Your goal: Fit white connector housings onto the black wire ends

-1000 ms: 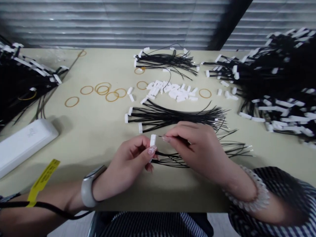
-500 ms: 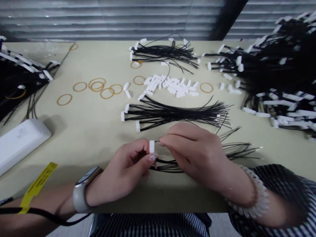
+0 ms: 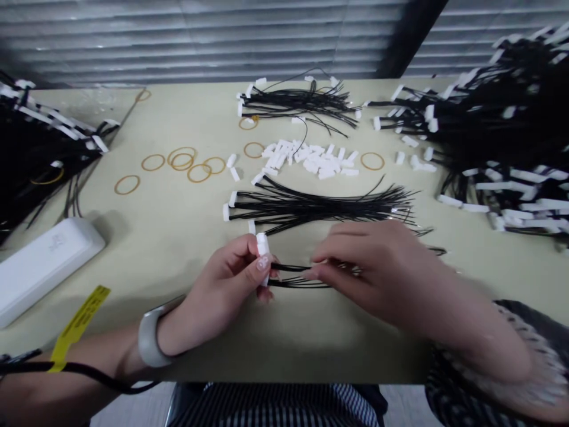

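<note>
My left hand (image 3: 235,270) pinches a white connector housing (image 3: 262,246) between thumb and fingers, its long side roughly upright. Black wires (image 3: 288,284) run from the housing's right side toward my right hand (image 3: 368,261). The right fingers are curled and closed around these wires, partly hiding them. Just beyond my hands lies a bundle of black wires (image 3: 311,204) with white connectors at its left end. Farther back is a heap of loose white connector housings (image 3: 311,157).
Several rubber bands (image 3: 182,160) lie to the left of the heap. Another wire bundle (image 3: 297,98) rests at the back. Large piles of wired connectors stand at right (image 3: 502,124) and left (image 3: 44,142). A white device (image 3: 53,264) sits at the left; a black cable (image 3: 93,373) crosses my left forearm.
My right hand has moved right and away from the housing's upper end, where it held a single wire. The left hand has tilted the housing and shifted it slightly left and up.
</note>
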`<control>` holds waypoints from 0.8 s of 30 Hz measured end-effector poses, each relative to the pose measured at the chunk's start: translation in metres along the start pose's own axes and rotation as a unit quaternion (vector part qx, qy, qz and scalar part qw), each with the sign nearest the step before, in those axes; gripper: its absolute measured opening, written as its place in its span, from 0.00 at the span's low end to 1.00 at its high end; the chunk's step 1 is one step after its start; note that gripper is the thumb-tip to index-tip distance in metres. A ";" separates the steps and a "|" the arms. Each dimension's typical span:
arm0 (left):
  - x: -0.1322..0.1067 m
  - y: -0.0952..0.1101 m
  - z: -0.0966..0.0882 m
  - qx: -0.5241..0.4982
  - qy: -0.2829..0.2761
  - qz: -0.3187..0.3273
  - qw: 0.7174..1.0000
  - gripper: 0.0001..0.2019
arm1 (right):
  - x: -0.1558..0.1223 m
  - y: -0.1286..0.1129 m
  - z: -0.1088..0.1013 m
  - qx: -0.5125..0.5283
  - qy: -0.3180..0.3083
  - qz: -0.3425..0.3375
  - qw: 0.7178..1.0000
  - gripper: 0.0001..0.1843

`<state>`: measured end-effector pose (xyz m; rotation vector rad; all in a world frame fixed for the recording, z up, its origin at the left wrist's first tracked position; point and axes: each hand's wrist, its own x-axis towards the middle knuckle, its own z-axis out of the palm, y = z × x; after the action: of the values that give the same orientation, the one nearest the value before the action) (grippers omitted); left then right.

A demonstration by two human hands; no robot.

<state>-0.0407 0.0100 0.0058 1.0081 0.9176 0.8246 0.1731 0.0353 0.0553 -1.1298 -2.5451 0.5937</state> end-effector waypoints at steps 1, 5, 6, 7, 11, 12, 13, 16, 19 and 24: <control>0.000 -0.001 0.000 0.004 -0.002 0.001 1.000 0.07 | 0.001 0.000 0.004 -0.011 -0.025 0.004 1.000 0.09; -0.001 0.000 0.000 -0.001 -0.003 -0.001 1.000 0.07 | 0.006 -0.001 0.013 -0.019 -0.027 0.030 0.999 0.06; -0.001 0.000 0.001 -0.008 0.000 -0.004 1.000 0.07 | 0.006 -0.001 0.013 -0.025 -0.015 0.038 0.999 0.06; -0.001 0.001 0.001 -0.016 0.005 -0.006 1.000 0.08 | 0.005 -0.001 0.012 -0.033 -0.007 0.045 0.998 0.07; 0.000 0.003 0.003 -0.035 0.019 -0.013 0.999 0.09 | 0.002 0.002 0.008 -0.059 -0.033 0.042 0.997 0.12; 0.000 0.003 0.003 -0.033 0.020 -0.014 0.999 0.09 | 0.002 0.002 0.008 -0.053 -0.043 0.036 0.997 0.12; -0.001 0.003 0.003 -0.029 0.022 -0.013 0.999 0.09 | 0.002 0.002 0.009 -0.043 -0.049 0.028 0.997 0.11; -0.001 0.003 0.004 -0.009 0.032 -0.006 0.999 0.09 | 0.004 -0.001 0.012 -0.002 -0.037 0.019 0.999 0.07; -0.002 0.003 0.006 0.009 0.034 0.002 0.999 0.08 | 0.005 -0.005 0.014 0.018 -0.021 0.037 0.999 0.08; -0.003 0.008 0.010 0.078 0.037 0.016 0.996 0.09 | 0.005 -0.007 0.019 0.023 -0.043 0.021 0.999 0.13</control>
<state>-0.0343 0.0064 0.0162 1.1366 1.0444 0.8319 0.1574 0.0301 0.0423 -1.1674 -2.5705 0.7212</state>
